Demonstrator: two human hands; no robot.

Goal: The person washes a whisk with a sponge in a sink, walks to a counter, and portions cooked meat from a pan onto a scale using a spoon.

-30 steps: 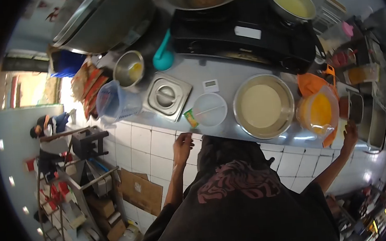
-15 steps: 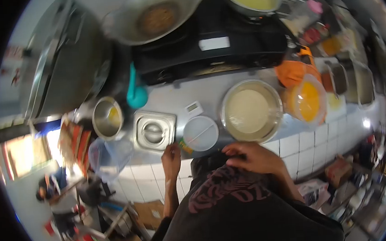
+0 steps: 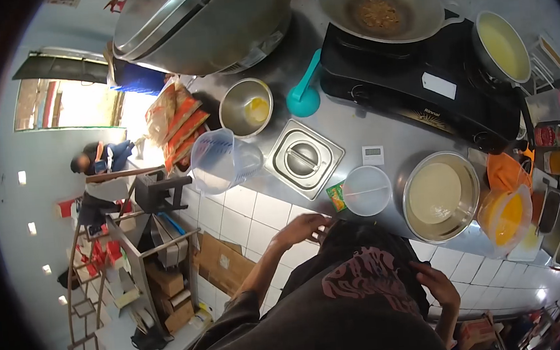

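My left hand (image 3: 303,229) is at the counter's front edge, fingers loosely stretched toward the dark cloth at my waist; I see nothing held in it. Beside the right side of my dark shirt (image 3: 368,293), my right hand (image 3: 436,284) hangs with fingers apart and holds nothing. Nearest to the hands on the counter are a round, pale-lidded tub (image 3: 367,190), a small green and yellow packet (image 3: 336,197) and a lidded steel pan (image 3: 304,158). A steel bowl of pale batter (image 3: 436,195) stands to the right.
A black gas stove (image 3: 417,85) carries a wok (image 3: 379,9) and a pot of yellowish liquid (image 3: 503,49). A teal ladle (image 3: 303,97), steel bowl (image 3: 246,108), clear plastic jug (image 3: 215,160), white timer (image 3: 372,155) and tub of orange-yellow liquid (image 3: 505,216) stand around. Another person (image 3: 114,156) is far left.
My view has swung left, so the counter things appear further right. My left hand has come from beside the steel pan to my waist; my right hand has dropped to my side.
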